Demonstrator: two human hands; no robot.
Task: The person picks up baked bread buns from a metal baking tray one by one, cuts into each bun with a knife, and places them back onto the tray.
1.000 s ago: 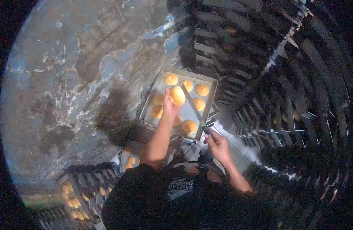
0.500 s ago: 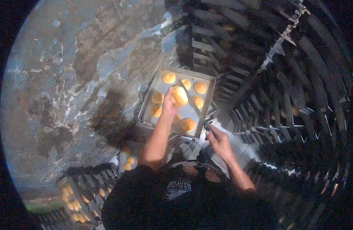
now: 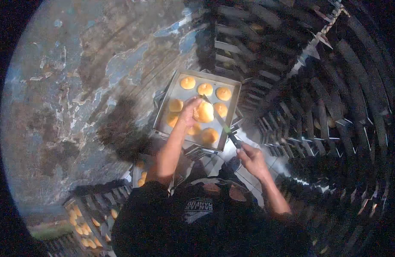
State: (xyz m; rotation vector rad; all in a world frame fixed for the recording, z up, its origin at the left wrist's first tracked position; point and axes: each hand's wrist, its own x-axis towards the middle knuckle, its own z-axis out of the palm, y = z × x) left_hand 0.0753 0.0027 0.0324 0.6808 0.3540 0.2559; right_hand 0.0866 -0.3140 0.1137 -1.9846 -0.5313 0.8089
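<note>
A golden bun (image 3: pixel 204 112) is gripped in my left hand (image 3: pixel 189 113), raised over a metal tray (image 3: pixel 235 92) of several more buns. My right hand (image 3: pixel 253 159) is closed around the dark handle of a long knife (image 3: pixel 228 129). The blade slants up and left, passing beside and partly behind the held bun, with its tip near the bun's top edge. Whether the blade touches the bun I cannot tell. My left hand and the held bun hide part of the tray's middle.
Racks of trays (image 3: pixel 291 124) line the right side. At the lower left stands a rack with trays of buns (image 3: pixel 79 225), and a lower tray with buns (image 3: pixel 142 175) shows beside my left arm. A stained, peeling wall-like surface (image 3: pixel 77 85) fills the left.
My left hand has shifted slightly right with the bun, which is tilted differently. My right hand and the knife have moved a little right and down from the bun.
</note>
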